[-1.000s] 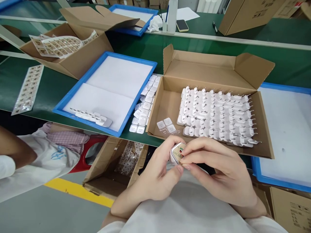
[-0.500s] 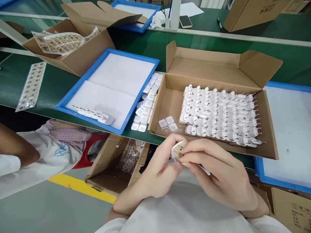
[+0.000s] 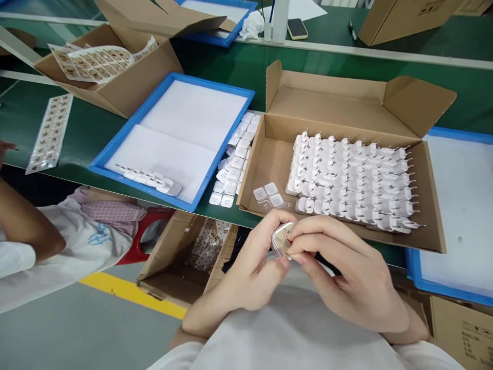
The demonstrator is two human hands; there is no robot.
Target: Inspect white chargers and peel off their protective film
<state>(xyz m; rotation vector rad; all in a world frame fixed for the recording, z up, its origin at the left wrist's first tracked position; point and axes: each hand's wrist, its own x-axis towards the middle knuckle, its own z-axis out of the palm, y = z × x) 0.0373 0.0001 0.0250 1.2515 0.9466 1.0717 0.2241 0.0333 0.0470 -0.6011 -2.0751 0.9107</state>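
My left hand is closed on a small rounded-square piece with a pale rim and a tan, printed face, held between thumb and fingers. My right hand is closed too, its thumb and fingertips pinched at the right edge of this piece and covering that side. Whether a thin layer lies between those fingertips cannot be made out. Just beyond the hands, an open cardboard box holds rows of white plug chargers. A few white square pieces in clear plastic lie in its left front corner.
Left of the box lie many white square pieces and a blue-framed tray with chargers. Further left are a carton and a sticker sheet. An open carton stands below the table edge. A co-worker's arm is at left.
Both hands still hold the piece at nearly the same spot, with slight finger movement. A pale edge below my right fingers no longer shows. A co-worker's hand has come into view at far left.
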